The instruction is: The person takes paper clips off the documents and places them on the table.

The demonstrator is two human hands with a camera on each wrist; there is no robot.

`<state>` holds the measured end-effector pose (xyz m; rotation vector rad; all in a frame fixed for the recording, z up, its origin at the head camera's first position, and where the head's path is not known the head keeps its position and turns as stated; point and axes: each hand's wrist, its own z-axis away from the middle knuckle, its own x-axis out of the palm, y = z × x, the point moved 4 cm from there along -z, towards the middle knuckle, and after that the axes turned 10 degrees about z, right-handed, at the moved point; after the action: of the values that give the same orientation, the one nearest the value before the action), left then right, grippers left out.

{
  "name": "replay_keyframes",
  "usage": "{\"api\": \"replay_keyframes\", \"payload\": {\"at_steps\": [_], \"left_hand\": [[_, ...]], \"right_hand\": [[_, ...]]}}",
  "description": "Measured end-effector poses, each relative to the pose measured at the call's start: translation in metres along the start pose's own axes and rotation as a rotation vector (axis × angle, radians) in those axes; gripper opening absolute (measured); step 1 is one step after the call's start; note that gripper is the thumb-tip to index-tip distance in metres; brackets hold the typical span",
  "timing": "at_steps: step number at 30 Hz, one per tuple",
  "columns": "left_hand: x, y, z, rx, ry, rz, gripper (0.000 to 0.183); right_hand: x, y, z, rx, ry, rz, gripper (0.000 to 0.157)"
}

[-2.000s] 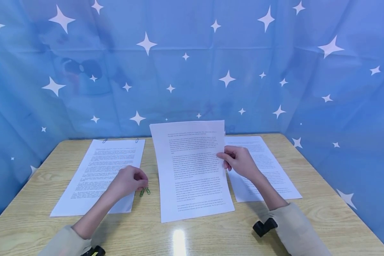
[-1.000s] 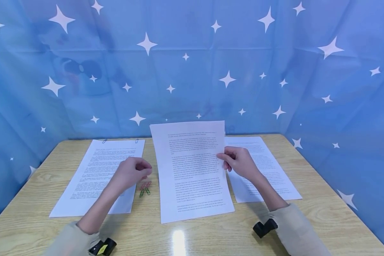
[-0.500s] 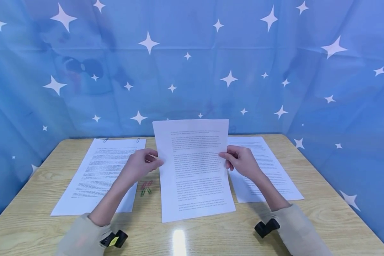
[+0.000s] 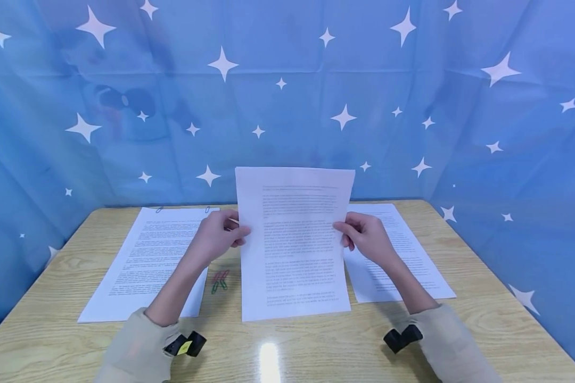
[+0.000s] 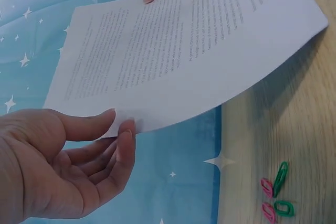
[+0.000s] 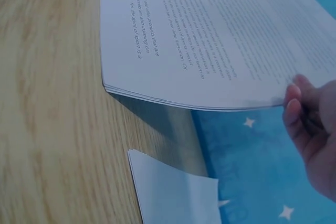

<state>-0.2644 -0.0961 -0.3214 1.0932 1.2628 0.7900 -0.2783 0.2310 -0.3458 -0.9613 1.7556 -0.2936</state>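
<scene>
Between both hands a thin stack of printed paper [image 4: 297, 244] stands up in front of the person, its layered edges showing in the right wrist view. My left hand [image 4: 218, 236] pinches its left edge between thumb and fingers. On the opposite edge, my right hand [image 4: 368, 236] pinches the sheets at about the same height. Several paper clips [image 4: 219, 281], pink and green, lie on the table just below the left hand; the left wrist view shows the green clips [image 5: 283, 208] and pink ones close together.
At the left lies a printed stack [image 4: 144, 266] with two clips [image 4: 208, 209] on its top edge. Another printed stack [image 4: 407, 260] lies at the right, partly behind the right hand. The wooden table [image 4: 316, 351] ends at a blue star-patterned curtain [image 4: 287, 106].
The left hand has moved from the clips up and right to the sheets' left edge and now grips it. Pink clips have come into sight beside the green ones. The held stack has risen slightly.
</scene>
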Motion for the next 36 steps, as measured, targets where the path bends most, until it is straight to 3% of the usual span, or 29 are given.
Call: {"api": "replay_keyframes", "payload": {"at_steps": [4,9,19,26,36], "left_hand": [[-0.001,-0.001,0.000,0.002,-0.008,0.000,0.014],[-0.002,-0.006,0.001,0.019,-0.015,-0.014,0.016],[-0.003,-0.006,-0.003,0.116,0.103,-0.007,0.017],[-0.005,-0.007,-0.004,0.124,0.204,0.007,0.017],[-0.010,-0.011,-0.009,0.134,0.232,0.049,0.018]], "right_hand": [[-0.002,-0.001,-0.001,0.012,0.005,-0.034,0.028],[-0.004,-0.004,0.000,0.032,0.017,-0.061,0.029],[-0.006,-0.014,0.000,0.049,-0.007,-0.100,0.013],[0.000,-0.005,-0.002,0.025,-0.092,-0.114,0.021],[0.006,0.002,-0.001,0.047,-0.206,-0.079,0.020]]}}
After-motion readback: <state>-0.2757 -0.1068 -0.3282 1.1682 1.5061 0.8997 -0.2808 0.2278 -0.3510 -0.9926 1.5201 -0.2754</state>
